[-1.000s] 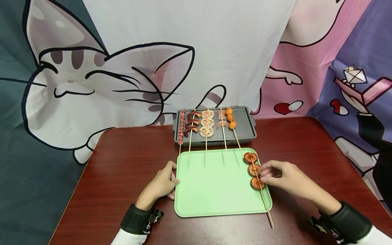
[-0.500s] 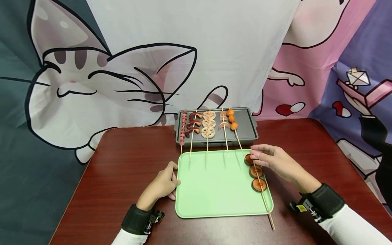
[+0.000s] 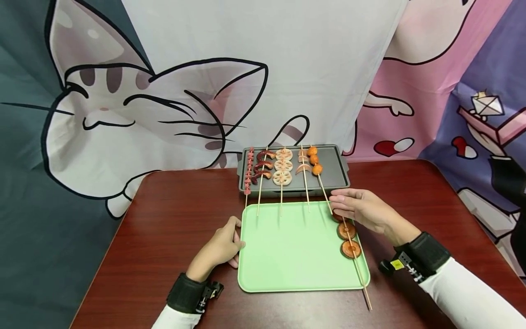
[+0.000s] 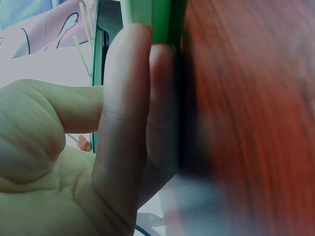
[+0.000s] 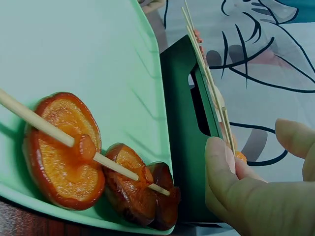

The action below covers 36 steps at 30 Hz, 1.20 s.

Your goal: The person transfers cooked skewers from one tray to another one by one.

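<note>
A mushroom skewer (image 3: 347,231) with three brown slices lies along the right side of the green tray (image 3: 287,256); the right wrist view shows its slices (image 5: 64,147) close up. My right hand (image 3: 334,204) hovers over the tray's far right corner, covering the top slice. Its fingers are straight, by the stick of the orange ball skewer (image 3: 314,160). In the right wrist view the right hand (image 5: 253,142) has its thumb and finger apart beside the sticks (image 5: 211,83). My left hand (image 3: 237,242) rests against the tray's left edge (image 4: 162,19), fingers straight.
A dark grey grill pan (image 3: 333,164) sits just beyond the tray on the red-brown table (image 3: 164,219). It holds several skewers, including lotus root (image 3: 282,171) and sausage (image 3: 248,176), whose sticks reach over the tray's far rim. A cartoon cloth hangs behind.
My right hand left the middle of the mushroom skewer and moved forward to the tray's far right corner near the grill pan. The left hand stayed at the tray's edge.
</note>
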Each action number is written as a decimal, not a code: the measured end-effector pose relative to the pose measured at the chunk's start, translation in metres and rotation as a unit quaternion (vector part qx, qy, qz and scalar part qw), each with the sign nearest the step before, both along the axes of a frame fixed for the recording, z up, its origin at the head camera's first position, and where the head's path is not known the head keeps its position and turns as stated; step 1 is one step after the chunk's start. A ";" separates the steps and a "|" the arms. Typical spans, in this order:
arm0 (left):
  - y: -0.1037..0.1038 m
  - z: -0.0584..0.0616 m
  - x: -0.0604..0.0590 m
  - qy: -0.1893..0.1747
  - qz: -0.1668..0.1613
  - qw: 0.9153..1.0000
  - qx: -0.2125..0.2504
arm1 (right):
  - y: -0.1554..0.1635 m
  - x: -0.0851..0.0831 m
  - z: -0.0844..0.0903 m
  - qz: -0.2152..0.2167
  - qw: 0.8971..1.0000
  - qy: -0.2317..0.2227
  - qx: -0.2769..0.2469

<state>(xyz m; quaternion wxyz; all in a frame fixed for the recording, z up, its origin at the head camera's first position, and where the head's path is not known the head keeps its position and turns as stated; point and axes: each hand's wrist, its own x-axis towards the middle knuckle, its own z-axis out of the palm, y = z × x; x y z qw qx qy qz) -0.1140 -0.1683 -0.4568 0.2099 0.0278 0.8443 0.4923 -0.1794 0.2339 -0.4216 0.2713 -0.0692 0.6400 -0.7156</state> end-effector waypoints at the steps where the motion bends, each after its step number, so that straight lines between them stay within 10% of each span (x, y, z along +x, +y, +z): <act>1: 0.000 0.000 0.000 0.000 0.001 1.000 0.001 | -0.001 -0.001 0.000 0.001 1.000 -0.003 -0.001; 36: 0.000 0.000 -0.001 -0.001 0.002 1.000 -0.009 | -0.021 -0.017 -0.004 0.006 0.999 -0.035 0.014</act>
